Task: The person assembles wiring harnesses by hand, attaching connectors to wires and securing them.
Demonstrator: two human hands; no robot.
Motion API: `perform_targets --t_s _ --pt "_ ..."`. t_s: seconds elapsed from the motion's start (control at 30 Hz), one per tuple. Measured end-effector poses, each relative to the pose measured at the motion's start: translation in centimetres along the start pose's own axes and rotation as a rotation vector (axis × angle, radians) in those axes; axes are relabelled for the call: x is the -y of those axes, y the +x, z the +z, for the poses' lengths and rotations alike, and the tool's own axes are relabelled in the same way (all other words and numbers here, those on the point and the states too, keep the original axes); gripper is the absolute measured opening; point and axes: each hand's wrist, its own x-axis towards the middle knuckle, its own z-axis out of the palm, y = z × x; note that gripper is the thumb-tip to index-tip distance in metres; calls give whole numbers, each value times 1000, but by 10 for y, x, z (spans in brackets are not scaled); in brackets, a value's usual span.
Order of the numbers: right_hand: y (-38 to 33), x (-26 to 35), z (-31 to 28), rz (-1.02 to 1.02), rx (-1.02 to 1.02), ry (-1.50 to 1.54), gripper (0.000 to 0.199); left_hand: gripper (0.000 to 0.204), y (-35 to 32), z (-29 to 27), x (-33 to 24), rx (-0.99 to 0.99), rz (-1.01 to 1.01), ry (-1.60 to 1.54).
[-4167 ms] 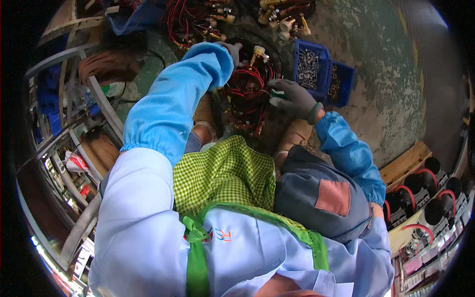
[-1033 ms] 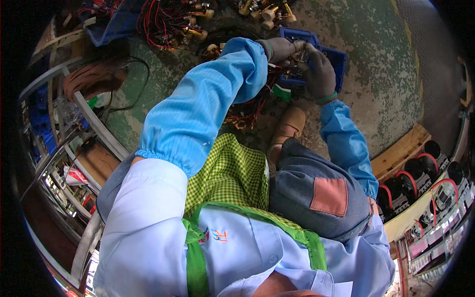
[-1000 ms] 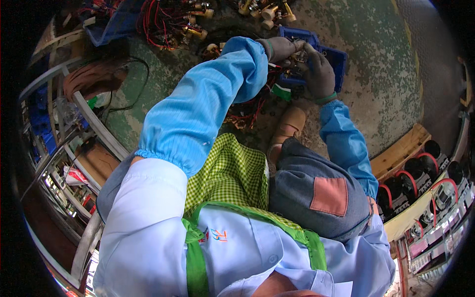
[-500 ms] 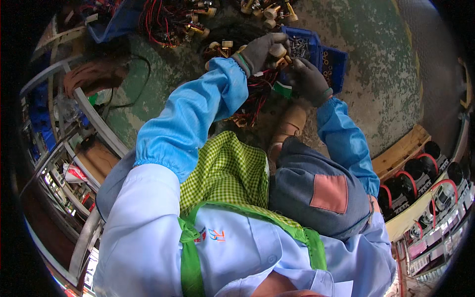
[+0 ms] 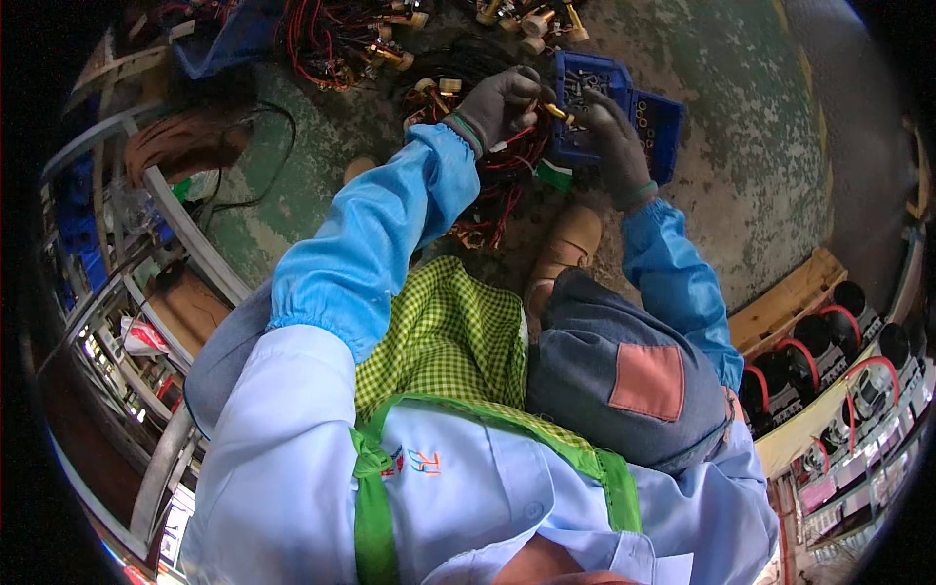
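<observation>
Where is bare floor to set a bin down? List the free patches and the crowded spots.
Free: the green floor right of the blue bin, up to the wooden pallet; a smaller patch between the metal rack and the wire bundles. Crowded: around the left hand and right hand, amid red and black wires.

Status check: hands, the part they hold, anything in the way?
Left hand pinching brass part. Right hand touching it over blue bin. Red wires underneath.

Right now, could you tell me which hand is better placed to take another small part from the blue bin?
The right hand, probably: it hovers directly over the blue bin, while the left hand already pinches a small brass-coloured part beside it.
</observation>
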Motion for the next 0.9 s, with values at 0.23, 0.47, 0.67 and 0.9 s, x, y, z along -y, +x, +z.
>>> perform_targets --t_s 0.23,0.47,0.67,0.9 --pt "-13 26 14 -28 -135 0 54 14 -3 12 0 -156 -10 61" --pt "-13 26 17 -244 -176 -83 58 13 -4 3 1 -109 12 -16" --pt "-3 5 11 247 -5 19 56 11 -2 15 4 -153 53 19" --pt "2 1 17 422 90 349 48 12 0 9 7 -171 46 77"
